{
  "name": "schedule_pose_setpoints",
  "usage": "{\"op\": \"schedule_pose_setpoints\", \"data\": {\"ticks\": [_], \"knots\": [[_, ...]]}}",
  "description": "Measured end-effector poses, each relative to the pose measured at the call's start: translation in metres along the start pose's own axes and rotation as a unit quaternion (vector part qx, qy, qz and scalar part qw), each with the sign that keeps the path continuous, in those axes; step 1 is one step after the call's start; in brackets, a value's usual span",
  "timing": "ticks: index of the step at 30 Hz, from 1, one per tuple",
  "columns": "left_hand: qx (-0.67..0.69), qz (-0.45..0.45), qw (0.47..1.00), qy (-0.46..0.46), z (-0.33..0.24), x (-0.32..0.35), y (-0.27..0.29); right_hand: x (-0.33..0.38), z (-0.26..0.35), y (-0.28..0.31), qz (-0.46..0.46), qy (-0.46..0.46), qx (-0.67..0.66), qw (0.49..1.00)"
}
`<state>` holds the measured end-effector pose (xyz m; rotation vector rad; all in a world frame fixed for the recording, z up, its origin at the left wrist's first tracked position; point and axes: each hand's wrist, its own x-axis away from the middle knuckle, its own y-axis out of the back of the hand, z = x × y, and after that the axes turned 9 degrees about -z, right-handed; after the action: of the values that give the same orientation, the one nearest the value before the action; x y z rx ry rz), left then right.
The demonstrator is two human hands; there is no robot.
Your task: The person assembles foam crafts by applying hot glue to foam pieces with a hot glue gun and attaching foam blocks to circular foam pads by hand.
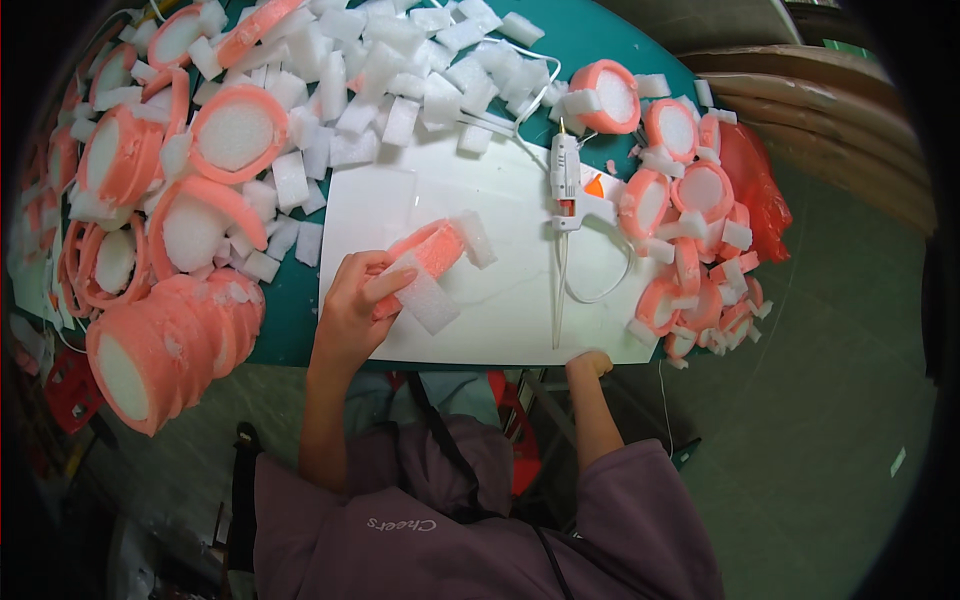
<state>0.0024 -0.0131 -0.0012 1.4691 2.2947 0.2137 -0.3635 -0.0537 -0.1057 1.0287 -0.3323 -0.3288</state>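
Over the white board point(480, 340), my left hand point(355, 300) grips a pink foam ring point(432, 248), seen tilted nearly edge-on. One white foam block point(428, 302) sits at the ring's near side by my fingers, and another white foam block point(474, 240) at its far right end. My right hand point(589, 363) rests closed at the board's front edge; its fingers are mostly hidden, and I cannot make out anything in it. A white glue gun point(566, 185) lies ahead of it on the board, with a long glue stick point(558, 290) pointing toward me.
Loose white foam blocks point(390, 70) heap along the far side of the green table point(285, 335). Pink foam rings with white centres point(238, 133) crowd the left, with a stack of rings point(170, 345) at the near left. More ringed pieces point(703, 190) and a red plastic bag point(752, 190) lie right.
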Motion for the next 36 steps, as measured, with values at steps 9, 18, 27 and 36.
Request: {"op": "schedule_pose_setpoints", "data": {"ticks": [9, 18, 27, 36], "knots": [[0.026, -0.03, 0.999, -0.011, 0.008, 0.01, 0.001, -0.025, -0.003, -0.016, 0.005, 0.049, -0.02, 0.999], [0.024, -0.042, 0.999, -0.011, 0.005, 0.011, -0.002, -0.059, -0.008, -0.046, 0.012, 0.031, -0.029, 0.999], [0.049, -0.055, 0.997, -0.005, 0.011, 0.012, -0.004, -0.056, -0.004, -0.03, 0.047, 0.062, -0.026, 0.997], [0.038, -0.038, 0.998, -0.024, 0.016, 0.011, -0.001, -0.032, -0.002, -0.019, 0.072, 0.062, -0.049, 0.994]]}}
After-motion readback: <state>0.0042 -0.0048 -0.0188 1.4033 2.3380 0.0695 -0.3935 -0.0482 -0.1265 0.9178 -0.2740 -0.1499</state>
